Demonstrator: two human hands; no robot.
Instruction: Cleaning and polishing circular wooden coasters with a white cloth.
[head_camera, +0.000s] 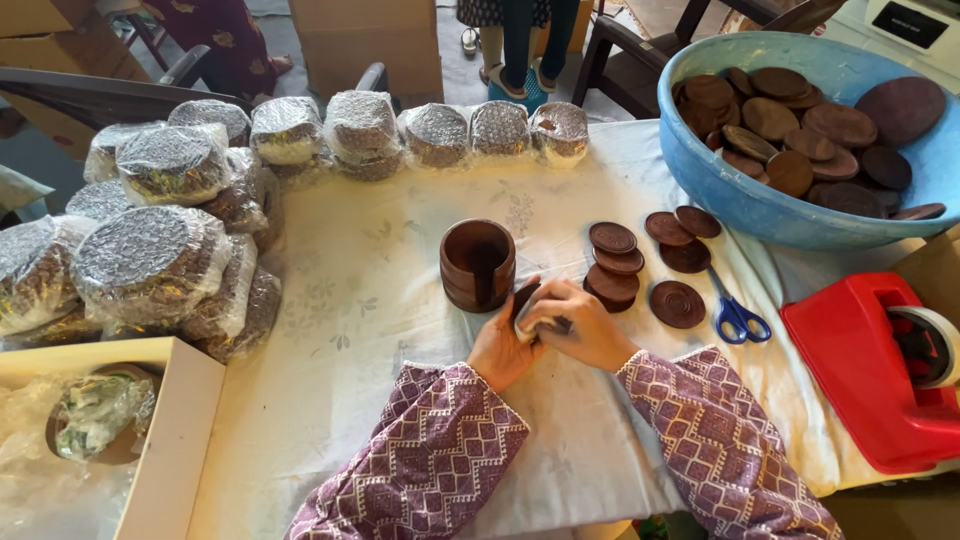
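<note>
My left hand (500, 350) and my right hand (585, 325) meet in the middle of the cloth-covered table (380, 340), holding a dark brown round wooden disc (524, 297) and a small white cloth (524, 322) between them. Just beyond the hands stands a round brown wooden holder (477, 264) with a slot in its side. To the right lie loose brown discs (613, 237), some stacked, others flat (677, 304).
A blue basin (740, 195) of brown discs sits at the back right. Blue-handled scissors (736, 315) and a red tape dispenser (875, 370) lie right. Bubble-wrapped bundles (150, 260) crowd the left and back. An open box (170, 440) with plastic wrap is near left.
</note>
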